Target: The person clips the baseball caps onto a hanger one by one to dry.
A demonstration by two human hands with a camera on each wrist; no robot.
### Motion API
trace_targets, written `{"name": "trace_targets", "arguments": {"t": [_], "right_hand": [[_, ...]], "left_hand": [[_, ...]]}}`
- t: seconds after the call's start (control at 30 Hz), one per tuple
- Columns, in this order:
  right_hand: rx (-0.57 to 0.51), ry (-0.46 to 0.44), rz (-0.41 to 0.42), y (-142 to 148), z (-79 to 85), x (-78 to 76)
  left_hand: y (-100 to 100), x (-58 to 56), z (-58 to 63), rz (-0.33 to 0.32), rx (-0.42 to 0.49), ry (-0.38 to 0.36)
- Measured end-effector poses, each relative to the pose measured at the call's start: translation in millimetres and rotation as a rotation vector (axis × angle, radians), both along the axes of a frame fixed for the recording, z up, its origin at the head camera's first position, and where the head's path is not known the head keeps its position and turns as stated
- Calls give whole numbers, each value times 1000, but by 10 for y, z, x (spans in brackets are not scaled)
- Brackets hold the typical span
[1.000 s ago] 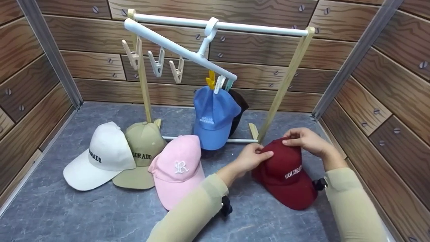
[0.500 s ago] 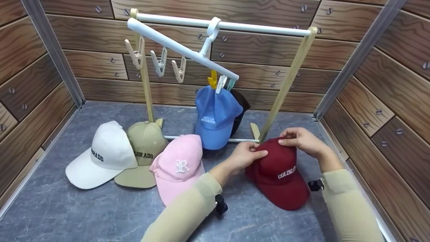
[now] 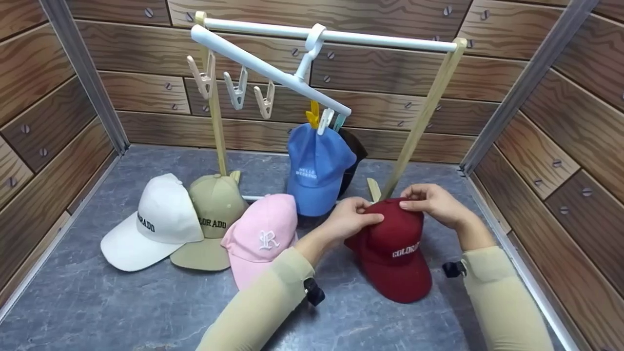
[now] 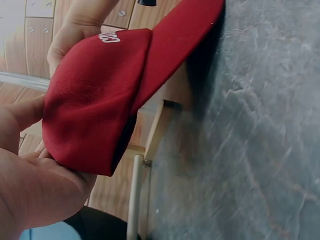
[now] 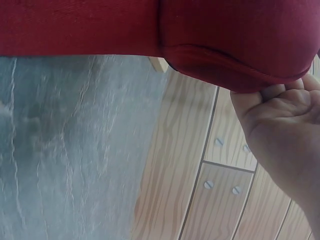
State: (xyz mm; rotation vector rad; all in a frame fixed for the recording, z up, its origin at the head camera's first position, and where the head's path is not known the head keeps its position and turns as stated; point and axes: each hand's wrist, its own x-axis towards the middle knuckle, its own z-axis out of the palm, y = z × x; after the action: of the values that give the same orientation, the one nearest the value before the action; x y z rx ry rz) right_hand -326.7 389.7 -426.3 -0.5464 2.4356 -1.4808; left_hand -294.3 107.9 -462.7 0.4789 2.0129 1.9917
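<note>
A dark red baseball cap [image 3: 390,231] with white lettering is between both hands, brim toward the person. My left hand [image 3: 347,218] pinches the left side of its crown with the thumb on the outer face. On the far right of the crown, my right hand [image 3: 435,201] grips with thumb and fingers. The left wrist view shows the cap [image 4: 95,100] tilted, its brim above the grey surface with a shadow underneath. In the right wrist view the fingertips of the right hand [image 5: 285,125] are partly hidden behind the cap [image 5: 235,40].
A tilted white hanger [image 3: 248,61] hangs from the rack bar [image 3: 385,40]. Its clips hold a blue cap [image 3: 314,163], with a dark cap [image 3: 358,146] behind. Pale clips [image 3: 236,90] hang at left. White [image 3: 163,209], khaki [image 3: 214,200] and pink caps [image 3: 263,224] stand at left.
Both hands have moved left with the red cap, closer to the blue cap. The view has shifted slightly. The hanging caps and the row at left stay in place.
</note>
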Motion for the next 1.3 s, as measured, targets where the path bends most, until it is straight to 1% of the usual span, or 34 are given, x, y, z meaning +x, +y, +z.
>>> {"name": "trace_targets", "arguments": {"t": [0.13, 0.27, 0.63, 0.9, 1.07, 1.3], "right_hand": [[-25, 14, -3, -49, -18, -1], [-60, 24, -5, -116, -25, 5], [-103, 48, -51, -368, 40, 45], [-153, 75, -34, -565, 108, 60], [-168, 101, -56, -677, 132, 61], [-167, 135, -97, -843, 204, 51]], "left_hand": [[-75, -4, 42, 20, -42, 23], [-149, -12, 80, 33, -63, 59], [-427, -27, 214, 16, -80, 126], [-636, -12, 306, 5, -131, 146], [-755, -25, 357, -4, -148, 149], [-897, -65, 424, 6, -139, 204]]}}
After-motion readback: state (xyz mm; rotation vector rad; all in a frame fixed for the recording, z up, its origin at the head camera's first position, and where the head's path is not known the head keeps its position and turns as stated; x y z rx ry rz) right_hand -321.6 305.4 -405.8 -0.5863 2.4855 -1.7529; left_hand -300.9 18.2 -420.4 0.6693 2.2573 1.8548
